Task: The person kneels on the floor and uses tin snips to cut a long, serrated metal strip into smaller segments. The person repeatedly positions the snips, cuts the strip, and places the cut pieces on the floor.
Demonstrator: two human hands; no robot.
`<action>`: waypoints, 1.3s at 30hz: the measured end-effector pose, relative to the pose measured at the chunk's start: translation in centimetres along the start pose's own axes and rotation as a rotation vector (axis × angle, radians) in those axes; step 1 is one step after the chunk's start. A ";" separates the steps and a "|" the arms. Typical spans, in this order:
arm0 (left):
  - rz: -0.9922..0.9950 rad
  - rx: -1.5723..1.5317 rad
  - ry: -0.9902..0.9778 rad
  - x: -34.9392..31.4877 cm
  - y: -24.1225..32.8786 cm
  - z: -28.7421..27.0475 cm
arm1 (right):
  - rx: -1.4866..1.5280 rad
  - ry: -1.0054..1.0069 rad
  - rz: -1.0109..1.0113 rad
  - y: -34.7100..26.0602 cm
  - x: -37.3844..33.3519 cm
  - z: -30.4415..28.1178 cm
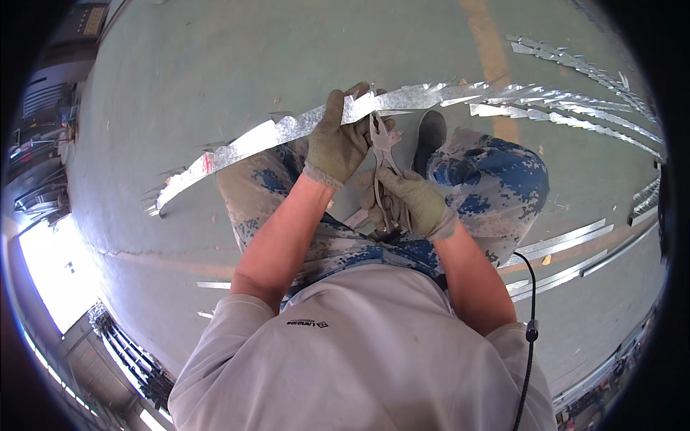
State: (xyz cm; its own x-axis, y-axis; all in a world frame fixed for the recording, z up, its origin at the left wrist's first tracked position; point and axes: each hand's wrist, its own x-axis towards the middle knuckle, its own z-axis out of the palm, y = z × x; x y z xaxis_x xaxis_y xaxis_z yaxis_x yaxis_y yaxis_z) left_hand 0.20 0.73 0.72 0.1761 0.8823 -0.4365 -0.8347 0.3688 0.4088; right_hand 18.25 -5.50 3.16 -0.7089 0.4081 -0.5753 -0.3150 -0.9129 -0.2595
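A long shiny metal strip [253, 144] with jagged, spiked edges runs across in front of me, from the lower left toward the far right. My left hand [336, 144], in a greenish work glove, is closed around it near its middle, with the fingers partly behind the metal. My right hand [415, 200], gloved alike, grips the handles of a pair of steel pliers [383, 147]. Their jaws point up at the strip's near edge, just right of my left fingers. Whether the jaws are biting on the metal I cannot tell.
More spiked strips [568, 61] lie on the green floor at the right, some [532, 113] close to the held one. Flat metal bars [568, 241] rest at the lower right. My dark shoe [430, 133] is beside the pliers. A black cable [533, 294] hangs by my right arm.
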 end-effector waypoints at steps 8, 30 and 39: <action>-0.014 0.030 -0.024 0.3 0.0 -0.3 | -0.390 0.333 -0.099 0.8 0.1 -0.9; -0.008 -0.045 -0.066 0.3 0.0 -1.0 | -0.150 0.366 -0.113 0.6 0.1 1.0; -0.067 0.166 0.055 1.1 -0.5 -2.3 | -1.224 0.878 -0.240 1.8 3.4 -0.9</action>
State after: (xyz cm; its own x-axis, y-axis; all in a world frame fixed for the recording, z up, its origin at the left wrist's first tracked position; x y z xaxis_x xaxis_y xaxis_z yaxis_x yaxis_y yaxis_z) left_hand -0.39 0.89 -1.80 0.1960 0.8386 -0.5083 -0.7235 0.4735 0.5022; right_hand 15.85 -5.73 0.06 0.0070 0.8166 -0.5771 0.6479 -0.4433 -0.6194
